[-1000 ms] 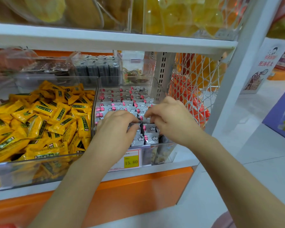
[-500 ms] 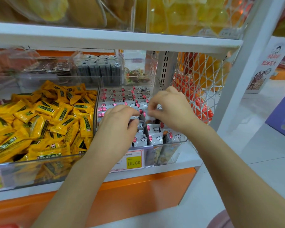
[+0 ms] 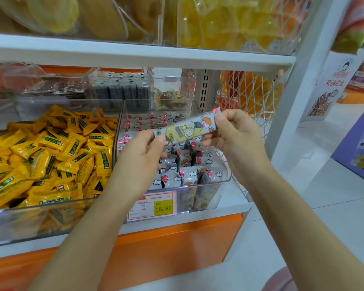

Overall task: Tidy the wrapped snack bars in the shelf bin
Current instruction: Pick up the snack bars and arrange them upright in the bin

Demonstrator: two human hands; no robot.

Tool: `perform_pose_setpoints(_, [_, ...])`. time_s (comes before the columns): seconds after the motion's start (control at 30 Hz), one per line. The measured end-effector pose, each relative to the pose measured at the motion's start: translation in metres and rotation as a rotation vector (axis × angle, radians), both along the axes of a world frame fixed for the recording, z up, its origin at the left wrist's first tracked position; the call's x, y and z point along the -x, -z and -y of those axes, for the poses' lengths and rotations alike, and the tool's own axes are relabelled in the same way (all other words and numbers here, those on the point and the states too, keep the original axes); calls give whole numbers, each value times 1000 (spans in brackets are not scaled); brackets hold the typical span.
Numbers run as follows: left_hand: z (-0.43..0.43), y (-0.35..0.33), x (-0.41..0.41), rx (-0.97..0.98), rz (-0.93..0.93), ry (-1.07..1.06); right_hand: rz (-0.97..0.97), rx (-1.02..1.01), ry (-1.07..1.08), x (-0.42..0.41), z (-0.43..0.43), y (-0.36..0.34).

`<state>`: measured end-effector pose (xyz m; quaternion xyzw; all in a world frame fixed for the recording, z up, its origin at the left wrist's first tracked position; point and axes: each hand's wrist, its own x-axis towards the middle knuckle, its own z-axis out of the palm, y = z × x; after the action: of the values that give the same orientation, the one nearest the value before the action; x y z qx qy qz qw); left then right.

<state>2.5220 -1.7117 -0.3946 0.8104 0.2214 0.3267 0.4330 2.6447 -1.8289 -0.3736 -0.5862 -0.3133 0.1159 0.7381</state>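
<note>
shop shelf (image 3: 229, 208) mid-frame: a second ago both hands were down in the bin (image 3: 227, 180), now one bar (image 3: 187, 128) is up, held nearly level just above it. left hand (image 3: 143, 150) pinches one end, right hand (image 3: 233, 133) the other. remaining bars (image 3: 187, 175) stand packed below; likely it gets slotted back straight.

The left hand (image 3: 141, 158) and right hand (image 3: 237, 139) cover both ends of the snack bar (image 3: 187, 129). Small print on the price label (image 3: 144, 208) is unreadable.

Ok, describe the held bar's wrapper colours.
Snack bar: pale grey with a yellow panel and pink spots; head view.
</note>
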Motion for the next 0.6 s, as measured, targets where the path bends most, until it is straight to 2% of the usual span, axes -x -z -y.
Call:
perform_pose_setpoints(0.2, [-2,-6,3,458,174,28,-292,-103,-287,7,5,1])
perform_pose_setpoints(0.3, [-2,-9,6,542,206,23,-354,-131,-367,8,5,1])
perform_pose_setpoints(0.43, [-2,-11,9,602,235,54,-354,-136,-355,9,5,3])
perform_pose_setpoints(0.6, [-3,-15,12,766,297,255,-368,-172,-300,3,7,4])
